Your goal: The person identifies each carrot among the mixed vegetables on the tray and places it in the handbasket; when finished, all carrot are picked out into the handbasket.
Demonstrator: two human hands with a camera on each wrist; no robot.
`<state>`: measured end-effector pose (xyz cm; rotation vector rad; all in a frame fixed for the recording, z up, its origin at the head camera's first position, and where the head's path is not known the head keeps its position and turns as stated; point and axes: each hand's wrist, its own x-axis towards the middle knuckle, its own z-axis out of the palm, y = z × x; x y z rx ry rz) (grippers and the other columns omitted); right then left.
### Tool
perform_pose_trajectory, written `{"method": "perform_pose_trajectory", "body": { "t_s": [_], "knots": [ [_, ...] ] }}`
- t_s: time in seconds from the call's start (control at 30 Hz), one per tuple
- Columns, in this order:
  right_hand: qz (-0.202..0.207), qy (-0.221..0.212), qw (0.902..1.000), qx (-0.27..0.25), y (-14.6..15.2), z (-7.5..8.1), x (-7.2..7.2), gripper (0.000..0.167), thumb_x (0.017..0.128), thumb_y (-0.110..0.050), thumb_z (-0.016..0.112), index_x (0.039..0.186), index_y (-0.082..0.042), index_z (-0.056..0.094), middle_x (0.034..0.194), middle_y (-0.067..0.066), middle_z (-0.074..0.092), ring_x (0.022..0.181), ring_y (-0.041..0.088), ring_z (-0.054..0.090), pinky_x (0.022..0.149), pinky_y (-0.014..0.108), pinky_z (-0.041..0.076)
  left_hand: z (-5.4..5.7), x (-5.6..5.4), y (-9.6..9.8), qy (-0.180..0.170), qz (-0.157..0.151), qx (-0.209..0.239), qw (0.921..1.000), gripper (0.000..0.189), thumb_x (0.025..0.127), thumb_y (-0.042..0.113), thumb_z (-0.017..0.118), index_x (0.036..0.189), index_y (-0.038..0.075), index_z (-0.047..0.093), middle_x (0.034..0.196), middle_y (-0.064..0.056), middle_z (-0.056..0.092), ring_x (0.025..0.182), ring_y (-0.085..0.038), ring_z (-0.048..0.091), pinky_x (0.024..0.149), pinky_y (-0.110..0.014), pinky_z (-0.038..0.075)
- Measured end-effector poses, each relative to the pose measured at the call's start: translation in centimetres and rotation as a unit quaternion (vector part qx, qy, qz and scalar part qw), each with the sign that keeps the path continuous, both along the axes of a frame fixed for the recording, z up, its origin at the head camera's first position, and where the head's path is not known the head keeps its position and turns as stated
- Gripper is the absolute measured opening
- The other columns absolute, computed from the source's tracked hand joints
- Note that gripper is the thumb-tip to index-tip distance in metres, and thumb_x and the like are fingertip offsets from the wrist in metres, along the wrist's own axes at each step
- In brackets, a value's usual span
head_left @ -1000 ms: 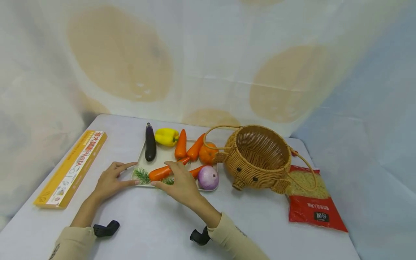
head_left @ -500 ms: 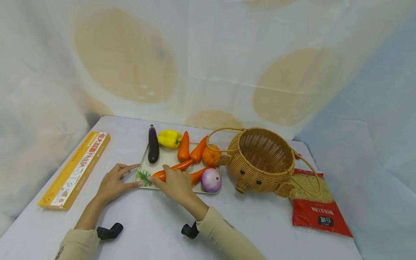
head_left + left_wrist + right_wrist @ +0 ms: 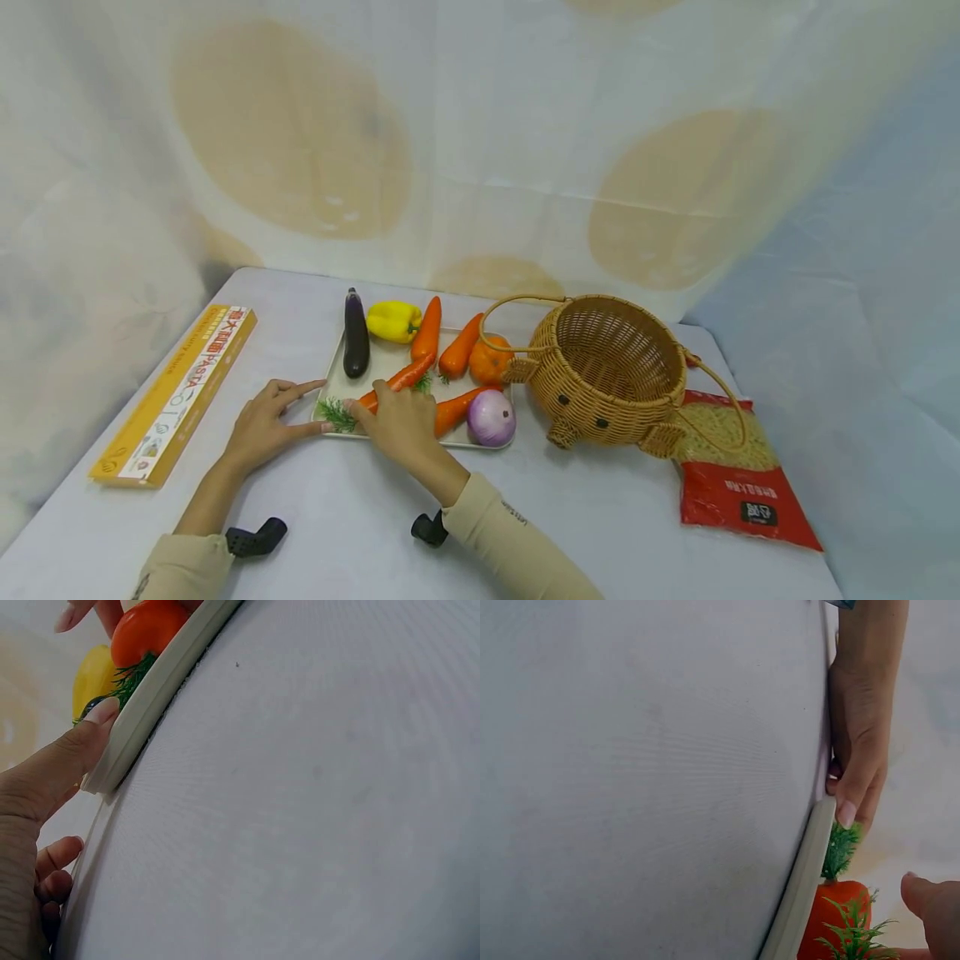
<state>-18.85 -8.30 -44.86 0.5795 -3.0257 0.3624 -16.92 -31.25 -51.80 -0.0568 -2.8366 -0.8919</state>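
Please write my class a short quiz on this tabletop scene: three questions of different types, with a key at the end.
1. True or false: the tan, round, woven wicker basket with a face on it stands to the right of the cream-coloured, flat, rectangular tray, as the person sees it.
2. Fill in the blank: the glossy, blocky yellow bell pepper lies between a tapered orange carrot and a long, dark purple ____.
3. Which of the person's hands has its thumb at the tray's near-left corner?

Key:
1. True.
2. Eggplant.
3. The left hand.
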Motion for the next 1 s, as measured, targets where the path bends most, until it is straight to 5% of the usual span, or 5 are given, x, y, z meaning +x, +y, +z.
{"method": "perform_pose_trajectory", "body": {
  "t_s": [0.33,0.6,0.87,1.0],
  "knots": [
    [-0.029,0.025,0.9983,-0.044,-0.4,-1.0,-0.2,0.055,0.095,-0.066,0.046,0.124,-0.023,0.063,0.109,0.012,0.065,0.087,0.029,0.066,0.074,0.041,0.05,-0.3,-0.1,0.1,0.001,0.003,-0.001,1.0,0.073,0.074,0.055,0.081,0.137,0.024,0.06,0.11,-0.011,0.055,0.086,-0.023,0.046,0.071,-0.036,0.033],
    [-0.037,0.009,0.9818,-0.186,-0.5,-1.8,-0.4,0.038,0.094,-0.036,0.068,0.127,-0.021,0.06,0.117,0.021,0.051,0.073,0.029,0.063,0.061,0.034,0.049,-0.1,0.0,0.0,-0.003,0.004,-0.004,1.0,0.074,0.075,0.056,0.081,0.138,0.024,0.06,0.109,-0.011,0.055,0.086,-0.023,0.046,0.071,-0.037,0.033],
    [-0.023,0.009,0.9606,-0.277,0.2,-1.7,-0.4,0.063,0.091,-0.025,0.072,0.148,-0.026,0.045,0.113,0.015,0.056,0.081,0.028,0.062,0.07,0.037,0.049,-0.2,0.0,0.0,0.005,0.004,-0.006,1.0,0.073,0.074,0.056,0.081,0.137,0.024,0.061,0.11,-0.012,0.055,0.085,-0.023,0.047,0.07,-0.036,0.034],
    [-0.035,-0.001,0.9485,-0.315,0.7,-1.4,-0.4,0.077,0.088,-0.024,0.075,0.153,-0.019,0.035,0.125,0.012,0.059,0.092,0.03,0.064,0.078,0.042,0.052,-0.4,0.0,0.0,0.014,0.001,-0.007,0.9999,0.073,0.074,0.055,0.082,0.136,0.024,0.061,0.109,-0.011,0.055,0.084,-0.022,0.046,0.069,-0.034,0.034]
  ]
}}
